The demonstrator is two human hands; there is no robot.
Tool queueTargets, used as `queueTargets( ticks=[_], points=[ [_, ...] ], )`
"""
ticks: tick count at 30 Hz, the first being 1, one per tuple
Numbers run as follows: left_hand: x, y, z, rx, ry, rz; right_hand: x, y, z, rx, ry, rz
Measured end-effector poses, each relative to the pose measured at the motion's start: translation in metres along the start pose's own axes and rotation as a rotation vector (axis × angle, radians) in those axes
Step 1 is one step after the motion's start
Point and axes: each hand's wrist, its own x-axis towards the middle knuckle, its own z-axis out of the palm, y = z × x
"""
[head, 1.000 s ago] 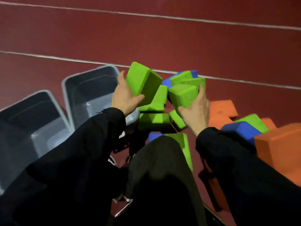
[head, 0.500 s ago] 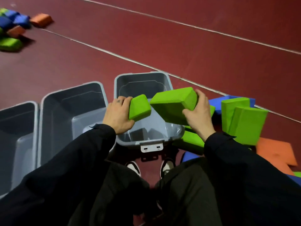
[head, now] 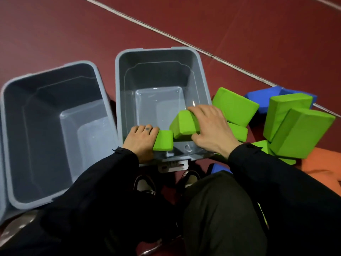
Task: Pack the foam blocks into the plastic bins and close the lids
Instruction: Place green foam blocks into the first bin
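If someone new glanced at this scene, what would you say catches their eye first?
Most likely the two bright green foam blocks at the near end of the grey bin: the left hand holds the small block, and the right hand holds the larger block in its grip. Next, the pile of green blocks on the floor to the right, then the second grey bin on the left.

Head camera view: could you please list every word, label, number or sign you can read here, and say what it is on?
No readable text anywhere in this view.
Left hand: a small dark mark on one finger, too small and blurred to read.
Gray bin and its front latch: no label or lettering that can be made out.
Green foam blocks: plain faces, no print.
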Motion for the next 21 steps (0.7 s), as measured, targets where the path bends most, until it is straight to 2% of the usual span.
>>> queueTargets(
  ticks=[6,11,16,21],
  points=[
    [0.004,-0.013,0.018,-0.037,-0.225,-0.103,0.003,0.014,0.023,-0.068,-0.243,-0.073],
    [0.009,-0.016,0.032,-0.012,-0.252,-0.111,0.005,0.024,0.048,-0.135,-0.420,-0.158],
    [0.017,-0.009,0.036,0.098,-0.207,-0.059,0.014,0.027,0.064,-0.145,-0.436,-0.172],
    [0.025,-0.012,0.038,0.001,-0.332,-0.023,0.020,0.027,0.067,-0.172,-0.471,-0.206]
  ],
)
